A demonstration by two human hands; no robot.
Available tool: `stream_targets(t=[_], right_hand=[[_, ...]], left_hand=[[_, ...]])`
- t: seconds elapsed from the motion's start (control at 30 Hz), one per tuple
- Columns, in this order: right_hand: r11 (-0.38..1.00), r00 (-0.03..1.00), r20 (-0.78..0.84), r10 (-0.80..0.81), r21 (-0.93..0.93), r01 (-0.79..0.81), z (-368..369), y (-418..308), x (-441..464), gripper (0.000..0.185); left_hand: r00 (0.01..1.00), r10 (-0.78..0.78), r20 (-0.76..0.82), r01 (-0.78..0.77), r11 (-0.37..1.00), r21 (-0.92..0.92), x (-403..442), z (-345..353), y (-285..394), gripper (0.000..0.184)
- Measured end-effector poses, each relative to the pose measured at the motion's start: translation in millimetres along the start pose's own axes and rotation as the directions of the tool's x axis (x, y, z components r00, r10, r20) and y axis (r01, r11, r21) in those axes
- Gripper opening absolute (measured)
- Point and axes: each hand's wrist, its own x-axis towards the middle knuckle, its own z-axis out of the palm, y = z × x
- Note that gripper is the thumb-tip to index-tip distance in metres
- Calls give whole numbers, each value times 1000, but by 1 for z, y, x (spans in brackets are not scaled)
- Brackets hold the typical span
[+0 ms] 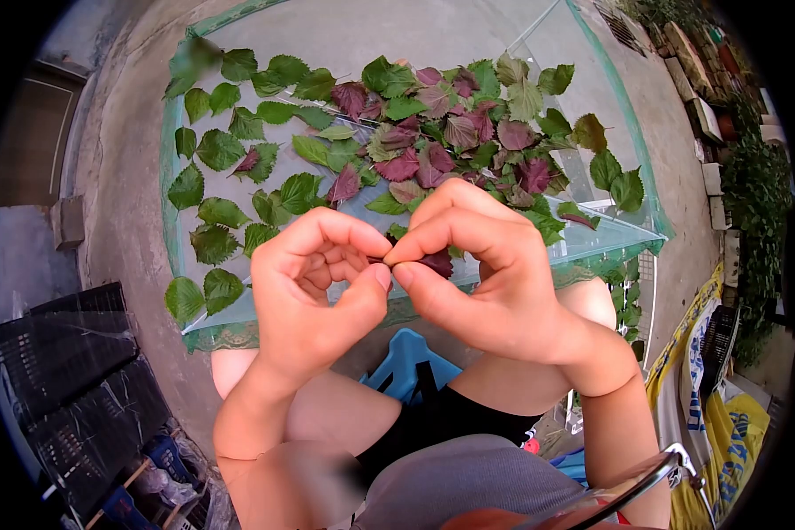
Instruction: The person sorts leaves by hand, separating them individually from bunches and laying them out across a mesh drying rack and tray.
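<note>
My left hand (322, 287) and my right hand (481, 274) meet at the fingertips above the near edge of a net cover (230, 322) with a green border. Both thumbs and index fingers pinch the stem of a dark purple leaf (437, 262), which shows partly behind my right fingers. Beyond my hands, a pile of purple leaves (397, 165) mixed with green ones lies on the net. Separate green leaves (220, 149) are spread over its left side.
A blue stool (406, 358) is between my legs. Black crates (79, 433) stand at lower left. Yellow and white sacks (729, 442) lie at lower right, below bricks (705, 119) and green plants (751, 203). More leaves (625, 305) show below the net's right side.
</note>
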Motion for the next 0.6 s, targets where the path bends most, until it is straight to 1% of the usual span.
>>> stream_targets(t=[0.07,0.17,0.23,0.37,0.47,0.53,0.6], right_hand=[[1000,1000,-14,12,-2,-12,0,-1,0,8],[1000,1000,-18,8,-10,-8,1,1,0,8],[1000,1000,15,-25,-8,25,0,3,-1,8],[1000,1000,22,-12,-12,12,0,2,-1,8],[1000,1000,20,-10,-9,11,0,2,-1,8],[1000,1000,-11,-14,-27,14,0,0,0,8],[999,1000,-1,-24,-36,24,-1,0,1,8]], left_hand=[[1000,11,6,-11,1000,-5,0,0,0,14],[1000,-16,-1,16,1000,10,0,0,0,14],[1000,-6,-10,6,1000,28,0,0,0,14],[1000,-6,-10,6,1000,29,0,0,-1,15],[1000,9,-3,-9,1000,26,0,0,-1,15],[1000,-7,-12,8,999,49,-1,0,0,15],[1000,-4,-12,4,998,64,-1,0,-1,15]])
